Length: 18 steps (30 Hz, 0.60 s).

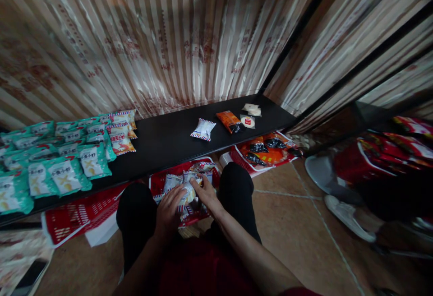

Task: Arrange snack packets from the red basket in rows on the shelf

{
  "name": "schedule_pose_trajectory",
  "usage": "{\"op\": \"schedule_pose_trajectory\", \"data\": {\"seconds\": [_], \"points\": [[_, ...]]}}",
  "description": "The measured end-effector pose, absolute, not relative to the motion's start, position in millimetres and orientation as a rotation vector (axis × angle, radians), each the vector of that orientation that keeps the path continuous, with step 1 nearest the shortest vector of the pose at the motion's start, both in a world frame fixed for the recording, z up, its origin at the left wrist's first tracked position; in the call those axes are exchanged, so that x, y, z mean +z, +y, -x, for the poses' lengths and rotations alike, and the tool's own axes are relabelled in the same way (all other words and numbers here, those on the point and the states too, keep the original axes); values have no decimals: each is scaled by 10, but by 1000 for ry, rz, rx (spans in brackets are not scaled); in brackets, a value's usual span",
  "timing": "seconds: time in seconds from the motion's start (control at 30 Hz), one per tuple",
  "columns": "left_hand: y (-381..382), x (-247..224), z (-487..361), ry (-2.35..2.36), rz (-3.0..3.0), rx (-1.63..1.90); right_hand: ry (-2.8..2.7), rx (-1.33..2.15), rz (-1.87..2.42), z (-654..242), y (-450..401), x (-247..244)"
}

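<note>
Between my knees stands a red basket [157, 181] with several small striped-edge snack packets in it. Over it, my left hand [171, 205] and my right hand [205, 192] hold one whitish packet [188, 194] between them, fingers closed on its two sides. A similar white packet [203, 129] lies alone on the black shelf [162, 133]. To its right are an orange packet [230, 121] and small clear packets with pale contents [248, 121]. Rows of teal packets [69, 175] and a few orange-white packets [121, 139] cover the shelf's left part.
A red basket of orange packets [267, 150] is under the shelf at the right, another red basket [77, 217] at the left. A person's shoe [349, 218] and a basket of red packets [355, 163] are far right. A phone [31, 275] lies lower left.
</note>
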State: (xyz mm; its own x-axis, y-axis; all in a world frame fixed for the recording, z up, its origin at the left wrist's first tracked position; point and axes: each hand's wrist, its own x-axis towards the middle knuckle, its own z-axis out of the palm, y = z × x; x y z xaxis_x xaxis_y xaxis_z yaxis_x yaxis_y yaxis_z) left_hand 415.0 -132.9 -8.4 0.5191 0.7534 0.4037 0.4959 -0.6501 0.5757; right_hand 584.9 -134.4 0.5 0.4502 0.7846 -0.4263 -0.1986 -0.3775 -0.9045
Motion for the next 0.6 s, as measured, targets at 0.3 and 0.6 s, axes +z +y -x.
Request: {"op": "schedule_pose_trajectory", "data": {"seconds": [0.3,0.6], "points": [[-1253,78,-4205,1168,-2027,722,-1031,721,1718,-5885,-1397,35],[-1107,275,-4193,1164,-1959,436,-1476,833,1712,-5886,-1444,96]]}}
